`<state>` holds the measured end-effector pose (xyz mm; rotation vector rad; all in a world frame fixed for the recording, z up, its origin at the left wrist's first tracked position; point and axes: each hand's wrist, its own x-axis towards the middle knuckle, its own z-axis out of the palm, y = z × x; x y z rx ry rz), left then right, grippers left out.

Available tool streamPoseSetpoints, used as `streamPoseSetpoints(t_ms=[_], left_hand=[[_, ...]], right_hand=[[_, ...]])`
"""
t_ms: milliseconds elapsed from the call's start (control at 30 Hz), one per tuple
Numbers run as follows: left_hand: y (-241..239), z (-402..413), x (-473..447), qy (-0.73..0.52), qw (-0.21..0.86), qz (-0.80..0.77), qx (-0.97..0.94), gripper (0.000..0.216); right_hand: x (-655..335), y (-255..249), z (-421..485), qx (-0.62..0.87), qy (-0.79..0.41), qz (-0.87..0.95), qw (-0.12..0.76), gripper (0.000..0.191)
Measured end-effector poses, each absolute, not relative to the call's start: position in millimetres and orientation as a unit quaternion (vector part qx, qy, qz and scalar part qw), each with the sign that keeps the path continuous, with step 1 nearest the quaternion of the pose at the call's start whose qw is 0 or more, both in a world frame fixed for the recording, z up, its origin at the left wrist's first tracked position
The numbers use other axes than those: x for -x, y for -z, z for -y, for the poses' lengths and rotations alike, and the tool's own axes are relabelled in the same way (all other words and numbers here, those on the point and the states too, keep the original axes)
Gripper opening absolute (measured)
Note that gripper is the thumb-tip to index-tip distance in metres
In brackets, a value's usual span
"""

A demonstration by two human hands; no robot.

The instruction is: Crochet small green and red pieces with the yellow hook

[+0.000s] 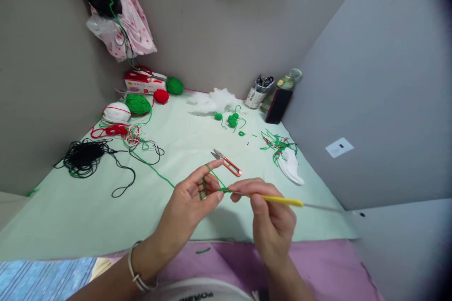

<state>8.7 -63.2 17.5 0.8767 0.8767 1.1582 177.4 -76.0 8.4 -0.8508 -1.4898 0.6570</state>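
The fingers of the left hand (187, 200) pinch the green crochet piece (223, 190) above the counter (123, 225), toward its near edge, index raised to tension the yarn (216, 177), while the right hand (270, 216) pinches the yellow-handled hook (282, 200), best guided lightly.

"Where is the camera sitting?"
"The person's head is carrying it, so it is looking from above, on the near side of the orange snips (233, 168)."
"Which way is it facing?"
"It is pointing forward and down, the snips falling just below mid-view."
"How near is it working?"
"The left hand (189, 204) and right hand (273, 221) are showing nearer than the snips, and the grey wall (219, 42) is rising beyond."
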Motion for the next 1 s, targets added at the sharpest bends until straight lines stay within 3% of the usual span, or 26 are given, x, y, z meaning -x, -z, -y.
streamPoseSetpoints(t_ms=[133, 267, 367, 733, 1000], left_hand=[[-18.2, 65.3, -11.9, -0.52, 0.671, -0.378, -0.369, 0.061], [-16.7, 65.0, -12.6, -0.478, 0.766, -0.325, -0.281, 0.065], [-15.4, 63.4, -11.8, -0.449, 0.805, -0.299, -0.246, 0.06], [-18.7, 60.3, -6.9, -0.49, 0.729, -0.352, -0.323, 0.048], [-17.7, 61.7, -5.6, -0.484, 0.731, -0.353, -0.327, 0.043]], right_hand=[[-178.4, 1.5, 77.2, 0.354, -0.097, 0.766, 0.528, 0.034], [-178.3, 14.6, 72.3, 0.352, 0.028, 0.798, 0.488, 0.051], [-177.6, 13.6, 71.0, 0.357, -0.036, 0.771, 0.526, 0.05], [-179.0, -5.0, 79.1, 0.391, -0.218, 0.677, 0.584, 0.026], [-177.0, -7.1, 67.1, 0.353, -0.386, 0.541, 0.659, 0.021]])
